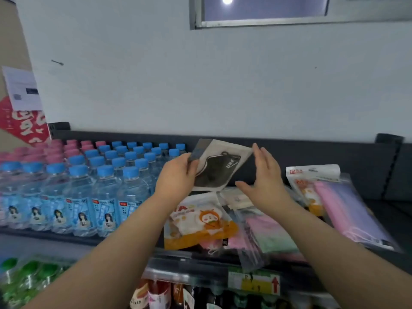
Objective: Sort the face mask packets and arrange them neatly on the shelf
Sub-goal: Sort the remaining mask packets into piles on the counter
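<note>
Head view: 2 bare forearms reach over a dark shelf [388,210] set against a pale wall [200,85]. The left hand [178,177] grips the left edge of 1 black mask packet [217,166], thumb on its front and fingers curled behind, and holds it tilted in the air above the shelf and in front of the shelf's dark back panel. The right hand [266,175] is spread, fingers straight and clamped on nothing. Its fingertips lie at the packet's upper right corner, and contact there cannot be told. Below the hands, loose packets lie overlapping on the shelf: an orange cartoon packet [200,221] at the front, a pink and green packet [267,233] just beside it, a pink and purple packet [347,206] to the right, and a white packet [312,172] near the back. Blue-capped water bottles [104,192] stand in rows on the left of the shelf, with pink-capped bottles [66,148] behind them. A price tag [254,282] sits on the front rail, and green-capped bottles [26,273] show at the lower left.
</note>
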